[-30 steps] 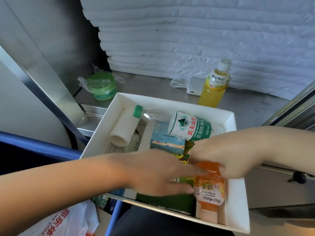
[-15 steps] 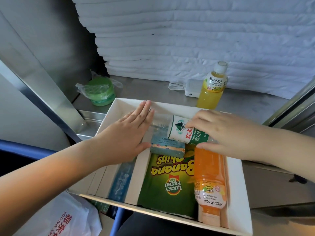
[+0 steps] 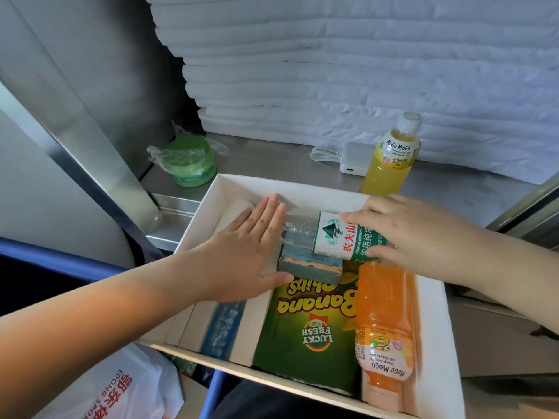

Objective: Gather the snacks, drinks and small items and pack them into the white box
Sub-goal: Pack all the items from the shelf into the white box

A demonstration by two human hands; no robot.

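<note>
The white box (image 3: 435, 316) sits in front of me. Inside lie a green banana chips bag (image 3: 305, 325), an orange Mogu Mogu bottle (image 3: 384, 322) along the right side, a small blue carton (image 3: 308, 266) and a clear water bottle (image 3: 338, 234) across the back. My right hand (image 3: 405, 231) grips the water bottle by its green-and-white label. My left hand (image 3: 242, 252) lies flat with straight fingers over the left compartment, covering a white roll (image 3: 233, 210) and touching the bottle's neck end. A yellow Mogu Mogu bottle (image 3: 390, 158) stands upright on the shelf behind the box.
On the metal shelf (image 3: 272, 158) behind the box are a green jar in clear wrap (image 3: 189, 161) at the left and a white charger with a cable (image 3: 351, 157). Stacked white padding fills the back. A white plastic bag (image 3: 112, 385) hangs below left.
Both hands left the orange bottle at the box's front and moved to the back: the right took hold of the water bottle, the left spread flat over the left compartment.
</note>
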